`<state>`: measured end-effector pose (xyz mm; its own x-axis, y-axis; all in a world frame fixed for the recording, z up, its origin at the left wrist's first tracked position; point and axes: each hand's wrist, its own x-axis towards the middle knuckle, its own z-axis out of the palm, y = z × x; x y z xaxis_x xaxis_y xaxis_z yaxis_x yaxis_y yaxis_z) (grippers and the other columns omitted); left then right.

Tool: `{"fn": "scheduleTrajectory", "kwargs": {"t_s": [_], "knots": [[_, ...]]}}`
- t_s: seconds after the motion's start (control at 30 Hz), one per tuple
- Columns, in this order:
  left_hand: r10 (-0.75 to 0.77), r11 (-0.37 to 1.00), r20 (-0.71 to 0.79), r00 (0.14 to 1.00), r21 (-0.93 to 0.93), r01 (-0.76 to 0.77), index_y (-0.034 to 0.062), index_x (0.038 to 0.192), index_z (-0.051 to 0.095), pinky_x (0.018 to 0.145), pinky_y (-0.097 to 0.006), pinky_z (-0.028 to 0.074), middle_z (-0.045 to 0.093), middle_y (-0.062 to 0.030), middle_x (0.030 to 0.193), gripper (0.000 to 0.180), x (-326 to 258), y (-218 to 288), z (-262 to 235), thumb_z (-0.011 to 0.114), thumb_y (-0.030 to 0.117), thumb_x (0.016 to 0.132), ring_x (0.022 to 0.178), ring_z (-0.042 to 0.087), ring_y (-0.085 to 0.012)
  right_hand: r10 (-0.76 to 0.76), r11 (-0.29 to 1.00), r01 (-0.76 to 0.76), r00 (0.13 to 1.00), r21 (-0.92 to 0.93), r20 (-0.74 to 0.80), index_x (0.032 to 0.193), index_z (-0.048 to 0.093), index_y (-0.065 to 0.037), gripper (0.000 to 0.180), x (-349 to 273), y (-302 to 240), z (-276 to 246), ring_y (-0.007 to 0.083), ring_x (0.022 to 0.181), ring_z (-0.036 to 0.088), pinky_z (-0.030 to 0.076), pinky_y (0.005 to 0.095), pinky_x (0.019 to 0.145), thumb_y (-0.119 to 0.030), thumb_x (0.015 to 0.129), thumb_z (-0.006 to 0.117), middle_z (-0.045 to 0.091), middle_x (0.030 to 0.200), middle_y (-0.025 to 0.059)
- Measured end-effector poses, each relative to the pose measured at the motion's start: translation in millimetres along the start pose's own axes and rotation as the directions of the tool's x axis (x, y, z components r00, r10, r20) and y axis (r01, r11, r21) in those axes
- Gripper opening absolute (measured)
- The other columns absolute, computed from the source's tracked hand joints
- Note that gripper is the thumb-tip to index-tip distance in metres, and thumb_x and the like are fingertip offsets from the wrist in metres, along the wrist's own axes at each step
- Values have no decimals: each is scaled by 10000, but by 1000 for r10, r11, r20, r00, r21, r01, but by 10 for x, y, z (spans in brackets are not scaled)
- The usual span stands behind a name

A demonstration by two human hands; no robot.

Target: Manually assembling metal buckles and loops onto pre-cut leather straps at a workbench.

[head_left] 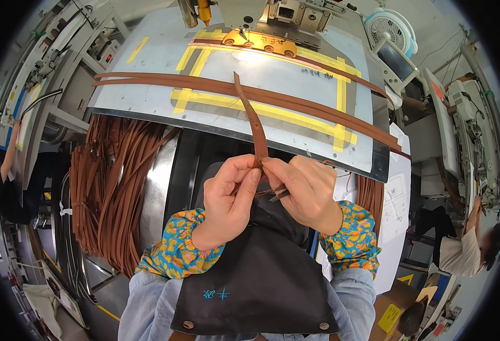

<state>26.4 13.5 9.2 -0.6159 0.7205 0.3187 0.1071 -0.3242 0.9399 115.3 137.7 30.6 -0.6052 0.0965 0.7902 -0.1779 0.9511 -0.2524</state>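
A narrow brown strap (pixel 254 126), leather-like, stands up from my fingertips and crosses in front of the table edge. My left hand (pixel 230 196) is closed, pinching the strap's near end between thumb and fingers. My right hand (pixel 308 193) grips the same end from the other side. Its curled fingers also hold a small dark metal tool (pixel 280 195), perhaps snips; most of it is hidden in the palm. Beyond my hands, long brown straps (pixel 312 104) lie side by side across the table.
A sewing machine head (pixel 301 16) overhangs the pale table (pixel 147 102), which bears yellow tape. Under it sits a yellow template (pixel 258 43). Large strap bundles (pixel 99 199) hang at the left, more straps (pixel 369 199) at the right. A fan (pixel 390 33) and screen (pixel 396 63) stand far right. People work at both sides.
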Motion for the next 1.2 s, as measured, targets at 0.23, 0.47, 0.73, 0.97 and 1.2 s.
{"fn": "scheduleTrajectory", "kwargs": {"t_s": [0.23, 0.47, 0.73, 0.97, 1.2], "knots": [[65, 992, -18, 998, 111, -63, -69, 1053, 538, 633, -190, 463, 667, -99, 781, 162, 2, -5, 17, 515, -33, 896, 732, 616, -73, -151, 953, 171, 984, -248, 99, 875, 595, 30, 273, 83, -50, -41, 140, 476, 475, 371, 248, 413, -72, 623, 622, 448, 609, 40], [-78, 993, -43, 996, -90, 73, -61, 1078, 505, 691, -224, 510, 668, -123, 895, 162, 60, 16, 13, 457, 11, 940, 814, 650, -133, 57, 949, -78, 996, 306, 74, 824, 539, -13, 272, 15, -119, -8, 147, 449, 483, 369, 249, 410, 118, 609, 642, 497, 584, 28], [-5, 997, -34, 999, -76, 2, -68, 1084, 494, 745, -230, 508, 659, -130, 941, 168, 47, 12, 18, 433, 13, 950, 856, 643, -138, 304, 868, -317, 948, 383, 97, 814, 563, 13, 155, 50, -93, -68, 120, 477, 503, 382, 219, 436, 100, 721, 651, 592, 691, 63], [10, 1000, -69, 998, -9, -10, -68, 1077, 522, 681, -185, 473, 659, -84, 869, 170, 13, -25, 8, 470, 3, 933, 781, 604, -69, 173, 969, -185, 981, 164, 87, 915, 611, -15, 258, 64, -56, -26, 148, 481, 503, 382, 258, 417, 36, 673, 685, 520, 629, 44], [-27, 1000, -42, 999, 9, 28, -65, 1079, 527, 600, -163, 448, 658, -64, 845, 171, -16, -66, -3, 481, -5, 926, 731, 576, -38, 162, 982, -169, 983, 80, 88, 887, 609, -37, 294, 35, -73, -2, 172, 496, 528, 396, 279, 417, -7, 606, 693, 488, 599, 36]]}}
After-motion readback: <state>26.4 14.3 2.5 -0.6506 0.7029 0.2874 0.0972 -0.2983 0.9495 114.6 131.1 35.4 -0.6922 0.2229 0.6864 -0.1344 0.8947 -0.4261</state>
